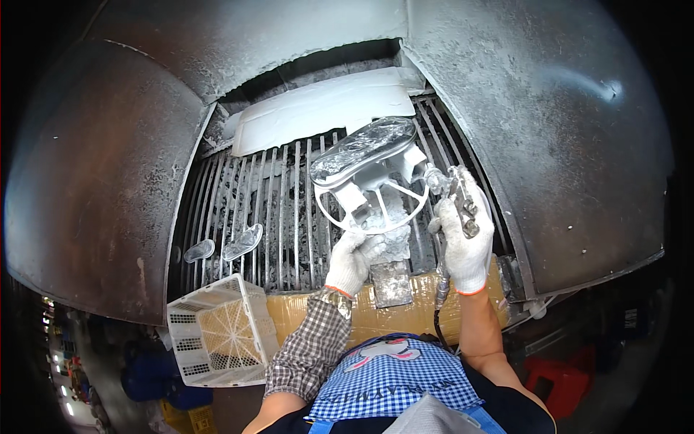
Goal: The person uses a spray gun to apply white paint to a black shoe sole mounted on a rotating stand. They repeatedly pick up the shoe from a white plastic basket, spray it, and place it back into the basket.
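Observation:
My left hand (348, 262), in a white glove, has its fingers curled at the near rim of a white wheel-shaped stand (382, 194) with spokes. White blocks (352, 197) on this stand bear a long oval piece (365, 150) with a shiny, silvery, wrinkled surface, tilted up to the right. My right hand (466, 249), also gloved, is closed around a spray gun (438, 179) crusted with white. The gun's nozzle points left toward the stand, close to its right side. A hose runs down from the gun past my right wrist.
Below the stand lies a powdery metal grate (289, 217), with two small oval pieces (243, 242) at its left. A white sheet (325, 108) covers its far end. Metal side walls (108, 181) enclose it. A white plastic basket (249, 318) stands near left, beside a taped brown front edge (289, 311).

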A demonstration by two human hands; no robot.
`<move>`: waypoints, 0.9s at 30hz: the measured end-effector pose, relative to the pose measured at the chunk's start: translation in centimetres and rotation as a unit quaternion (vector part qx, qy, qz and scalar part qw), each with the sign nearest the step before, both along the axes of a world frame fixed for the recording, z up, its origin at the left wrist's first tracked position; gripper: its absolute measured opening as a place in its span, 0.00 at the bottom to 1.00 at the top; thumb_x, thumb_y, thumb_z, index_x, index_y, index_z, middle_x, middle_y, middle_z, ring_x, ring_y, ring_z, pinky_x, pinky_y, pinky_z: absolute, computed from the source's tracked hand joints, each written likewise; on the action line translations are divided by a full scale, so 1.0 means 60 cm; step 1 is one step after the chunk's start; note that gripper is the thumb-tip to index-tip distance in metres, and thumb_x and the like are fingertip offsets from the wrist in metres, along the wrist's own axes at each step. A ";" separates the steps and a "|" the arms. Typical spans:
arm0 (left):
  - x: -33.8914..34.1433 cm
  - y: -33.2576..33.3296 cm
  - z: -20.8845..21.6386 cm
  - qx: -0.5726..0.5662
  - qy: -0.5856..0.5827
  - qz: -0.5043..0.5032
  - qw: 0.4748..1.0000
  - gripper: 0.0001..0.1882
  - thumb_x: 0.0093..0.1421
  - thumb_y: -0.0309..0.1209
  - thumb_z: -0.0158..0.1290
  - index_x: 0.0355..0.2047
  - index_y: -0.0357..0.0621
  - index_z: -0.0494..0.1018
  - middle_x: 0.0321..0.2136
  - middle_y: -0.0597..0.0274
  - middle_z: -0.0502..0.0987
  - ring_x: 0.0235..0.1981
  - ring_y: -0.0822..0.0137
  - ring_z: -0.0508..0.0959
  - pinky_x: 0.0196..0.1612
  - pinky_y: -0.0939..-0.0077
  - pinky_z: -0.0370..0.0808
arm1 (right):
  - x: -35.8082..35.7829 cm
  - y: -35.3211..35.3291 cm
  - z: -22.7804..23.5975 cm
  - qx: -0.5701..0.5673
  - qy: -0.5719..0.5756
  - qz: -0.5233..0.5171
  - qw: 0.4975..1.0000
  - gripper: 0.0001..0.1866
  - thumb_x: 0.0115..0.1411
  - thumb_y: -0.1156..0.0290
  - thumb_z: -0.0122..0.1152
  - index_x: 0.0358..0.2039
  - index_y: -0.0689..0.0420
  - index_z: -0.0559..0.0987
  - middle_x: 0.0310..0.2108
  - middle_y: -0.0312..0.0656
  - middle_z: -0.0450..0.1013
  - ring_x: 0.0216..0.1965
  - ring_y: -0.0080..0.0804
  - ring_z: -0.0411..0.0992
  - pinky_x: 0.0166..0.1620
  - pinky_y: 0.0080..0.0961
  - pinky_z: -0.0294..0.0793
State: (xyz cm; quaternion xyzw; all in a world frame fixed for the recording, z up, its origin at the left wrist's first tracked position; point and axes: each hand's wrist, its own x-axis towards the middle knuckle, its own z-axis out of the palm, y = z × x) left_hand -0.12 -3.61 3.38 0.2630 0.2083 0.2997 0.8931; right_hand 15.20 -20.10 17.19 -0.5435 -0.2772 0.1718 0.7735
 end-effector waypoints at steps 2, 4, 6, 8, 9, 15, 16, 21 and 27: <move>0.002 -0.001 0.007 -0.001 -0.002 -0.001 1.000 0.27 0.69 0.27 0.52 0.67 0.33 0.65 0.58 0.43 0.77 0.55 0.46 0.81 0.60 0.48 0.80 | 0.000 -0.001 -0.004 0.014 -0.018 0.006 1.000 0.30 0.71 0.78 0.62 0.71 0.71 0.67 0.61 0.50 0.75 0.59 0.30 0.75 0.62 0.27 0.74; 0.001 -0.001 0.012 -0.001 -0.005 0.000 1.000 0.27 0.69 0.27 0.51 0.67 0.34 0.65 0.58 0.43 0.77 0.55 0.45 0.81 0.60 0.48 0.80 | 0.000 -0.003 -0.001 0.016 -0.019 0.025 0.999 0.29 0.71 0.79 0.61 0.70 0.72 0.68 0.63 0.51 0.74 0.61 0.32 0.74 0.64 0.28 0.73; 0.002 -0.003 0.019 -0.001 -0.008 0.002 1.000 0.26 0.69 0.27 0.52 0.66 0.34 0.66 0.58 0.43 0.78 0.55 0.45 0.81 0.61 0.48 0.80 | -0.002 0.000 0.003 0.017 -0.009 0.031 0.999 0.29 0.70 0.79 0.62 0.70 0.72 0.68 0.64 0.51 0.74 0.62 0.32 0.74 0.64 0.28 0.73; 0.002 -0.007 0.029 -0.001 -0.011 0.006 1.000 0.25 0.69 0.27 0.52 0.65 0.34 0.67 0.58 0.43 0.78 0.56 0.45 0.81 0.61 0.47 0.79 | 0.001 0.005 -0.002 0.030 0.000 0.027 0.999 0.29 0.70 0.78 0.63 0.69 0.72 0.69 0.63 0.51 0.74 0.62 0.32 0.74 0.65 0.28 0.72; 0.000 -0.004 0.023 -0.004 -0.001 0.011 1.000 0.26 0.68 0.28 0.54 0.65 0.34 0.67 0.57 0.44 0.78 0.54 0.46 0.81 0.60 0.47 0.80 | 0.006 0.004 -0.001 0.024 -0.001 0.022 0.999 0.30 0.70 0.78 0.63 0.69 0.72 0.68 0.64 0.51 0.74 0.62 0.32 0.74 0.65 0.28 0.72; -0.009 0.014 0.003 -0.009 0.026 0.019 0.999 0.23 0.67 0.29 0.56 0.60 0.33 0.71 0.53 0.45 0.81 0.51 0.50 0.83 0.57 0.49 0.82 | 0.020 0.002 0.006 0.029 0.022 0.006 0.999 0.30 0.73 0.75 0.61 0.71 0.70 0.67 0.35 0.35 0.78 0.29 0.15 0.72 0.35 0.16 0.74; -0.014 0.017 0.000 -0.011 0.020 0.015 1.000 0.23 0.67 0.29 0.55 0.61 0.31 0.70 0.54 0.44 0.80 0.53 0.48 0.82 0.59 0.49 0.82 | 0.024 -0.001 0.008 0.022 0.016 0.007 1.000 0.30 0.73 0.74 0.61 0.71 0.70 0.67 0.34 0.35 0.78 0.29 0.15 0.72 0.36 0.16 0.74; -0.029 0.025 0.009 -0.007 0.008 0.006 1.000 0.25 0.69 0.28 0.52 0.63 0.28 0.68 0.56 0.40 0.79 0.57 0.44 0.81 0.60 0.48 0.82 | 0.037 -0.008 0.016 0.029 0.007 0.005 1.000 0.31 0.72 0.72 0.62 0.71 0.71 0.66 0.32 0.34 0.77 0.28 0.16 0.73 0.34 0.16 0.74; -0.038 0.026 0.030 0.002 0.010 0.021 1.000 0.24 0.69 0.30 0.53 0.63 0.29 0.70 0.55 0.41 0.80 0.56 0.46 0.82 0.60 0.47 0.81 | 0.054 -0.013 0.019 0.044 0.047 -0.010 0.998 0.30 0.73 0.74 0.61 0.72 0.69 0.66 0.31 0.34 0.76 0.28 0.16 0.73 0.32 0.16 0.74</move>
